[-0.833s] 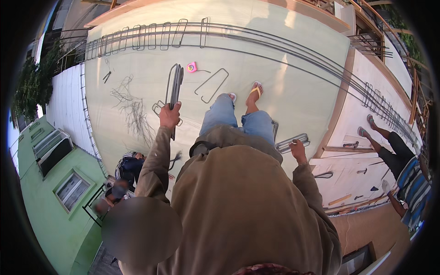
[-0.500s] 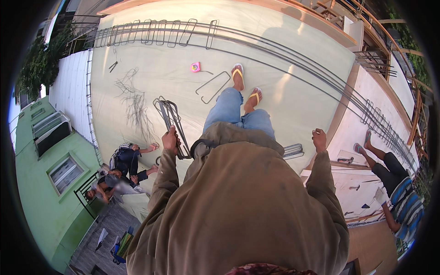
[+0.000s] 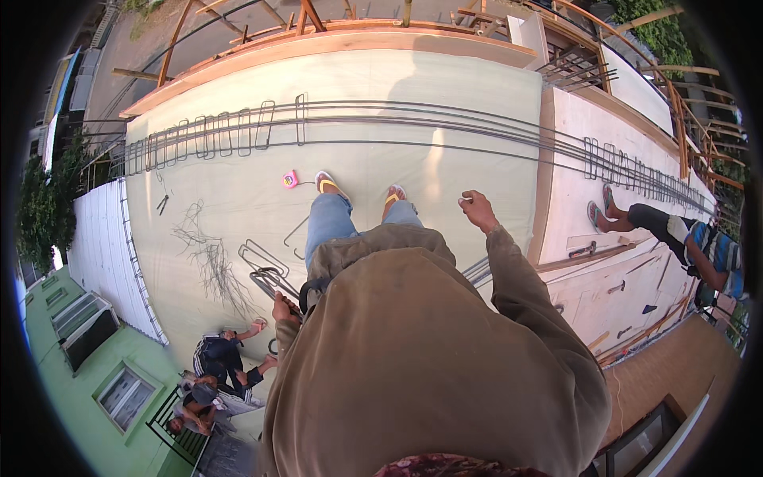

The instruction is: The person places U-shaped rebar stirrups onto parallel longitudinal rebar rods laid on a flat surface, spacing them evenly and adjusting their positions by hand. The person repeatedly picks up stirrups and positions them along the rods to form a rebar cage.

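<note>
My left hand [image 3: 284, 308] is closed round a bundle of bent steel rebar stirrups [image 3: 269, 278], low at my left side. Raised in front of me on the right is my right hand [image 3: 478, 211], its fingers pinched on a small white piece [image 3: 461, 202], too small to name surely. Part of a loose stirrup [image 3: 292, 230] lies on the pale deck beside my left leg, and more bent bars [image 3: 479, 272] show partly behind my jacket. Ahead of my feet, long rebars [image 3: 358, 121] run across the deck with several stirrups [image 3: 222, 133] hung on them.
On the deck lie a pink tape measure [image 3: 290, 179], pliers [image 3: 163, 204] and tangled thin wire [image 3: 207, 258]. People [image 3: 218, 362] sit at lower left. At right, a person in a striped shirt [image 3: 707, 246] is near scattered tools. A wooden edge board [image 3: 334, 41] bounds the far side.
My view has turned toward the right. My right hand has risen and reached forward, away from my side. The left hand still holds the stirrups, now lower and nearer my body.
</note>
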`<state>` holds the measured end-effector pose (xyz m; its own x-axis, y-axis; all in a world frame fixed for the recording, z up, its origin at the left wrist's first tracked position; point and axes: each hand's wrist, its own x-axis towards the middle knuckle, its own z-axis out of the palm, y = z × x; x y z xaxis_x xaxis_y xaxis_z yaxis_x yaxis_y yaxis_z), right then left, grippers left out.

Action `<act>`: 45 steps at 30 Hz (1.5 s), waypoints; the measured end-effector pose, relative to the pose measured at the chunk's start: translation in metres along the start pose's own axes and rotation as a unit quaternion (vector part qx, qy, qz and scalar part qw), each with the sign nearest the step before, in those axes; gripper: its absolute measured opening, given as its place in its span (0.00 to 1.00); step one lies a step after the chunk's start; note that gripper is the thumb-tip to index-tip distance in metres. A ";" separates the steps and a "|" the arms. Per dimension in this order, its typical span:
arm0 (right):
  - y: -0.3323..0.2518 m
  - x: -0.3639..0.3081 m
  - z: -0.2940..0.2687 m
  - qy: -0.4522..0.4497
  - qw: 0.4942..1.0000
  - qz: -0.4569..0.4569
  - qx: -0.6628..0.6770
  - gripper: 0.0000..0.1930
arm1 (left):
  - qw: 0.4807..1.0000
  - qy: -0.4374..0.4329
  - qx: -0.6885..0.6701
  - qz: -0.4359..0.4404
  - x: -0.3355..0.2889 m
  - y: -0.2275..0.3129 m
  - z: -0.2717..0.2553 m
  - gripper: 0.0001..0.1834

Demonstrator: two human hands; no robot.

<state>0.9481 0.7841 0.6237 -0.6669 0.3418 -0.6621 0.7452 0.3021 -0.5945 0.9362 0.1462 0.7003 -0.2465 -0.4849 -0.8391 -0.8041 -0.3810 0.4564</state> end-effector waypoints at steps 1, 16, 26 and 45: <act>0.014 -0.003 0.005 0.014 0.997 0.004 -0.071 0.25 | 0.999 0.024 0.017 -0.032 0.008 0.003 0.000 0.20; 0.056 -0.001 0.063 0.082 0.991 0.104 -0.018 0.24 | 0.995 -0.008 0.083 0.047 0.095 0.073 0.001 0.20; -0.084 0.048 0.115 0.059 0.988 0.137 -0.036 0.25 | 0.971 -0.094 0.170 0.140 0.171 0.219 0.067 0.21; -0.350 -0.033 0.272 -0.030 0.996 0.046 -0.075 0.19 | 0.601 -0.416 0.572 0.371 0.134 0.448 0.318 0.23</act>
<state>0.7088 0.4253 0.7295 -0.5915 0.3209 -0.7397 0.7921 0.4026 -0.4588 0.3713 0.1605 0.6982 -0.5701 0.5560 -0.6049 -0.0335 0.7199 0.6933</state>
